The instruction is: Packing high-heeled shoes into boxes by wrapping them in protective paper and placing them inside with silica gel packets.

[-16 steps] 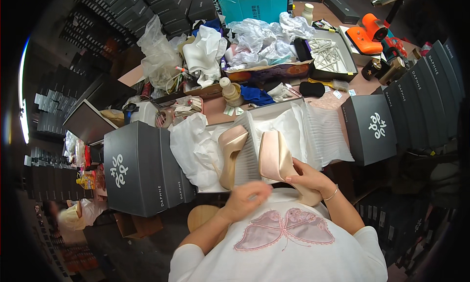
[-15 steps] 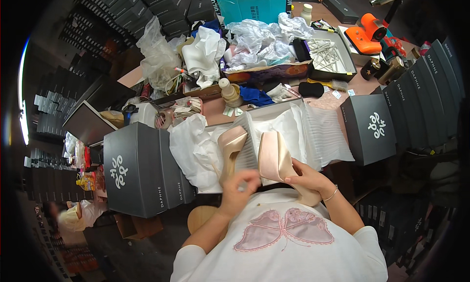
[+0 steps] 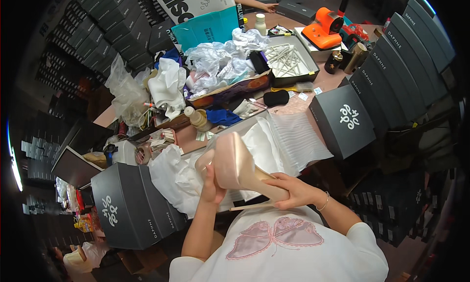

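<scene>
I had the shoe point(image 3: 231, 160) out and unwrapped, paper point(image 3: 267, 146) lying open, right fingers point(image 3: 283, 183) pinching its rear, left fingers point(image 3: 211, 178) at its toe, their grip hidden.

We are in a shoe workroom. We see a pink shoe point(image 3: 231, 160), white paper point(image 3: 171, 178) and many dark boxes point(image 3: 387, 86).

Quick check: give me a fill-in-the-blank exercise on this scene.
The shoe in the right grip has a high, thin ____.
A bracelet circles the ____ wrist.
The white shirt bears a pink ____.
The blue cloth lies to the ____ of the black oval pad.

Missing words: heel; right; butterfly; left.
</scene>
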`<state>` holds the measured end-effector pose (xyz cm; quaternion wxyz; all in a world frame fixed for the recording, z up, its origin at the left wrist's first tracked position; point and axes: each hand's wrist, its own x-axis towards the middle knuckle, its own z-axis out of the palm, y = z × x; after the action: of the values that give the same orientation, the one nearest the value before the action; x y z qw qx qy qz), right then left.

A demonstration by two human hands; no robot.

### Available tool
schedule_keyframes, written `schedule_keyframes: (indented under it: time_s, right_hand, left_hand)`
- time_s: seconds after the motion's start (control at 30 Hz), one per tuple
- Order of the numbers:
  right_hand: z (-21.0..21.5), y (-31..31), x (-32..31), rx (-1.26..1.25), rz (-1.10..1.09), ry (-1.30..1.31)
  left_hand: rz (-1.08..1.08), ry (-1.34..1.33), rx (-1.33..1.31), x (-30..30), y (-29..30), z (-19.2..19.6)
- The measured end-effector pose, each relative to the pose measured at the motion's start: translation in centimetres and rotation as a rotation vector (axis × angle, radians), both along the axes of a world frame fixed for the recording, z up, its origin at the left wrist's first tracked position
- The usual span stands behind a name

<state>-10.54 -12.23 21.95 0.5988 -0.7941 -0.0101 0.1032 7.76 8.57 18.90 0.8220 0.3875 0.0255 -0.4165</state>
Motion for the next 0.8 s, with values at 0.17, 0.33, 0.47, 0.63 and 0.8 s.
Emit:
schedule_keyframes:
  time_s: [0.17,0.33,0.47,0.63,0.8]
  right_hand:
    - [-1.7,-4.4,-7.0,0.493,-0.454,0.041]
    - [-1.8,-7.7,-10.0,0.926,-0.654,-0.023]
    - [-7.4,-8.8,-11.6,1.499,-0.573,-0.089]
    - [-3.0,-9.9,-10.9,1.218,-0.236,0.17]
    - [-2.6,-8.7,-7.9,0.63,-0.058,0.234]
  left_hand:
    - [-0.202,-0.303,0.516,4.6,-11.2,-8.1]
    - [-0.205,-0.333,0.726,3.0,-17.6,-18.6]
    - [0.07,-0.457,0.528,1.4,-16.9,-16.4]
    - [0.159,-0.678,0.544,-2.2,-13.0,-5.8]
    - [0.293,-0.806,0.533,-6.6,-6.5,0.3]
